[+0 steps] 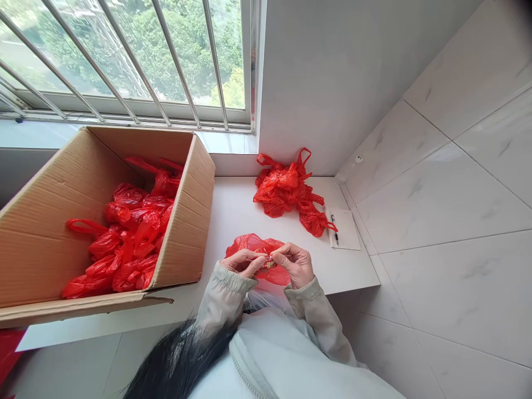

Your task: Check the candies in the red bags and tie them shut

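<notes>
Both my hands are pinched on a red plastic bag (pixel 254 244) above the near edge of the white counter (pixel 233 210). My left hand (pixel 244 262) grips the bag's left side with curled fingers. My right hand (pixel 296 262) grips its right side, thumb and fingers pressed together at a small knot-like spot between the hands. A pile of red plastic bags (pixel 288 191) lies further back on the counter near the wall. A cardboard box (pixel 41 233) to my left holds several more tied red bags (pixel 128 233).
A white notepad (pixel 346 233) with a black pen (pixel 334 227) lies on the counter's right side by the tiled wall (pixel 440 210). A barred window (pixel 124 61) runs behind the box. The counter ends just right of my right hand.
</notes>
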`<state>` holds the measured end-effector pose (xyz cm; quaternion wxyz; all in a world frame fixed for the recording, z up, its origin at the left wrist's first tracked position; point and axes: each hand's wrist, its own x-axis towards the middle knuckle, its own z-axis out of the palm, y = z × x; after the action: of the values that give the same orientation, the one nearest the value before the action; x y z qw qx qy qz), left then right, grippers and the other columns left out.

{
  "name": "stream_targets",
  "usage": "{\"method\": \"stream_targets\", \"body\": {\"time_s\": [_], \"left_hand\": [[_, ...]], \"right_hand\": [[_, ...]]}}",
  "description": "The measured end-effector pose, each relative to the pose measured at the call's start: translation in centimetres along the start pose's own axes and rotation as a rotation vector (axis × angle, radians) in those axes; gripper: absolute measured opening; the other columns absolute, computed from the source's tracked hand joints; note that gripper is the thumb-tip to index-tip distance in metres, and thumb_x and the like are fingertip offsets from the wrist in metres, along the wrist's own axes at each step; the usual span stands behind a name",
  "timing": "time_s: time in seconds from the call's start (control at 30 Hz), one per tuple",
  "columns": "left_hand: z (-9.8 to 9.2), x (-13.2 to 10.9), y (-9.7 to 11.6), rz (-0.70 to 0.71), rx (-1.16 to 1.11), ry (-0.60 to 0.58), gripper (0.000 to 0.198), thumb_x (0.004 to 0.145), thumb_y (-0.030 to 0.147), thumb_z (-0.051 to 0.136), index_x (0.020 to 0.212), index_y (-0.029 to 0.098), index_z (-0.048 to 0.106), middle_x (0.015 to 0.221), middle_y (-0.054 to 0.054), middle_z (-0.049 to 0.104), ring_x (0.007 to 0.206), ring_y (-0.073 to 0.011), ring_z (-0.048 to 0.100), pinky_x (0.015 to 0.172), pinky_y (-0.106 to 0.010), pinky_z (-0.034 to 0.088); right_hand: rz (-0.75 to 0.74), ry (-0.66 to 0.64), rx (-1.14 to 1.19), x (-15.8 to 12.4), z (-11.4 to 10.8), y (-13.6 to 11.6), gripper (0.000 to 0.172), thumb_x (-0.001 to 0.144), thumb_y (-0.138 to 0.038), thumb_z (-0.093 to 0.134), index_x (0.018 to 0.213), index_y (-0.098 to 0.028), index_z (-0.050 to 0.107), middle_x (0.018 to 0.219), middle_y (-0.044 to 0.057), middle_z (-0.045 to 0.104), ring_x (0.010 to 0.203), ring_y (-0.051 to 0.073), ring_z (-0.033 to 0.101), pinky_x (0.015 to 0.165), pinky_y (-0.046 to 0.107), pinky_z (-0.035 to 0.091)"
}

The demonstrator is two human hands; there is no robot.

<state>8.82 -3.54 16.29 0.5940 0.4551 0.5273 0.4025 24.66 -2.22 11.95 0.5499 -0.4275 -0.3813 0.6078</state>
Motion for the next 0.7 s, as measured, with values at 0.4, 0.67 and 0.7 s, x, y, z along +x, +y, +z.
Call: {"method": "stream_targets", "body": {"time_s": [0.4, 0.67, 0.7], "left_hand": [[-0.5, 0.3, -0.2, -0.084, -0.07, -0.082, 0.015, 0.073, 0.03, 0.08, 0.079, 0.019, 0.072, 0.075, 0.001, 0.072, 0.061, -0.0098, 0.059, 0.057, -0.018, 0.044], [-0.7, 0.1, 0.4, -0.09, -0.058, -0.04, 0.013, 0.078, 0.032, 0.077, 0.079, 0.019, 0.073, 0.072, 0.001, 0.072, 0.065, -0.0113, 0.063, 0.063, -0.017, 0.047], [-0.7, 0.2, 0.5, -0.095, -0.059, -0.042, 0.014, 0.078, 0.033, 0.077, 0.079, 0.019, 0.073, 0.071, 0.001, 0.072, 0.065, -0.0114, 0.063, 0.063, -0.017, 0.047]], "right_hand": [[0.047, 0.101, -0.008, 0.1, 0.0, -0.8, 0.035, 0.067, -0.049, 0.082, 0.067, -0.018, 0.066, 0.063, 0.0, 0.067, 0.054, 0.011, 0.059, 0.052, 0.022, 0.051], [0.164, -0.172, -0.023, 0.0, -1.9, -0.9, 0.034, 0.065, -0.035, 0.085, 0.089, -0.022, 0.066, 0.076, 0.0, 0.073, 0.065, 0.014, 0.067, 0.065, 0.029, 0.058], [0.147, -0.175, -0.024, 0.0, -1.9, -0.9, 0.033, 0.066, -0.035, 0.084, 0.091, -0.022, 0.067, 0.074, -0.001, 0.072, 0.064, 0.014, 0.067, 0.066, 0.03, 0.058]]}}
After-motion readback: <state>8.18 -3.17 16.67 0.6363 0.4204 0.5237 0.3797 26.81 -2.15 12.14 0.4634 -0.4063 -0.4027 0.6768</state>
